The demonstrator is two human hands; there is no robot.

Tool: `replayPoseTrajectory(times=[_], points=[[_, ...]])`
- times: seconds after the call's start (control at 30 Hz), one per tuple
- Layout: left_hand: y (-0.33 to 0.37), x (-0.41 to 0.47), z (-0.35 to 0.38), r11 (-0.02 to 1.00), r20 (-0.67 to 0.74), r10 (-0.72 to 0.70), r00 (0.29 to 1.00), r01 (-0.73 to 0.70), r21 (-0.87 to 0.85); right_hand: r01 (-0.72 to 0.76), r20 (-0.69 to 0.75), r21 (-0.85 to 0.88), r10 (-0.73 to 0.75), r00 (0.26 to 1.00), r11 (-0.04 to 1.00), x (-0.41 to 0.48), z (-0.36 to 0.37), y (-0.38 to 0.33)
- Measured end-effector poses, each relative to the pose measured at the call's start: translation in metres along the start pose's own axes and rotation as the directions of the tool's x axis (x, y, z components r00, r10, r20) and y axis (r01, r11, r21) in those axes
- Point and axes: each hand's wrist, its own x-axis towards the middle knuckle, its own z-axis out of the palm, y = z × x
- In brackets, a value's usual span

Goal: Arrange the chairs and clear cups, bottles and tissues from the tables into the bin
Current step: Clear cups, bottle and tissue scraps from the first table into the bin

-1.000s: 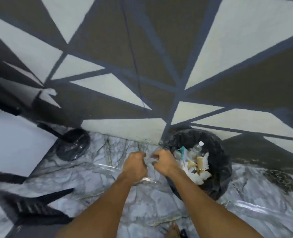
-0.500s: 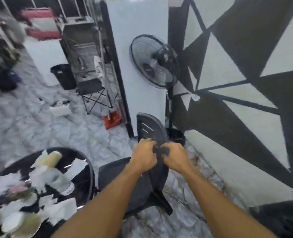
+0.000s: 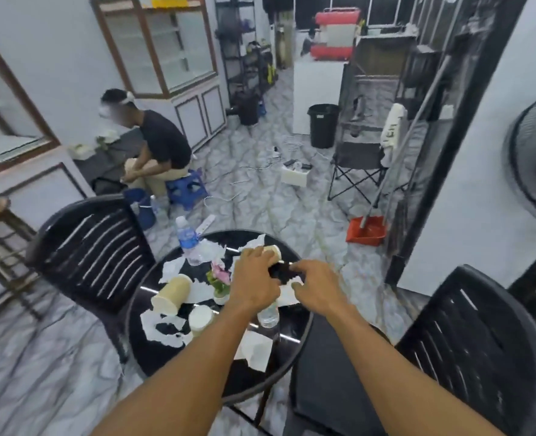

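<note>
Both hands over round table (image 3: 153,357) — left hand (image 3: 254,278) curled, right hand (image 3: 315,286) half-open; grip contents unclear — cups, tissues scattered beneath.

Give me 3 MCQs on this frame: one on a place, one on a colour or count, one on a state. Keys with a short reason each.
1. Where does the blue-labelled water bottle stand?
A. on the far left edge of the round table
B. on the floor by the dustpan
C. on the chair seat

2. What colour is the dustpan on the floor?
A. blue
B. red-orange
C. white

3. How does the large beige cup sit on the table?
A. upright
B. stacked in another cup
C. lying on its side

Key:
1 A: the bottle stands at the table's far left rim, beside the black chair.
2 B: the pan by the dark door frame is red-orange.
3 C: its side rests on the tabletop among torn tissues.
</note>
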Motion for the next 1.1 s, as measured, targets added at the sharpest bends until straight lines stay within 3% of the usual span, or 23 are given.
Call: replayPoseTrajectory(times=[0.2,0.47,0.63,0.83,0.97,1.1], points=[[-0.033,0.005,0.033,0.932,0.152,-0.317,0.936,0.337,-0.132,-0.002,0.177,-0.057,0.012,0.984,0.998,0.041,0.026,0.021],[-0.018,0.005,0.061,0.859,0.099,-0.434,0.896,0.444,-0.253,-0.047,0.278,-0.102,0.074,0.958,0.994,0.049,0.033,0.057],[0.007,0.013,0.051,0.921,0.094,-0.305,0.948,0.319,-0.225,-0.098,0.198,-0.079,0.112,0.974,0.992,0.038,0.001,0.056],[0.087,0.020,0.027,0.940,0.060,-0.028,0.998,0.047,-0.337,-0.178,-0.050,-0.136,0.172,0.984,0.975,-0.010,-0.073,0.068],[0.159,0.003,0.026,0.882,0.010,0.180,0.984,-0.157,-0.445,-0.315,-0.200,-0.099,0.291,0.936,0.944,-0.072,-0.125,0.089],[0.246,-0.026,0.036,0.794,0.002,0.398,0.917,-0.343,-0.503,-0.438,-0.364,-0.071,0.386,0.848,0.896,-0.159,-0.174,0.114]])
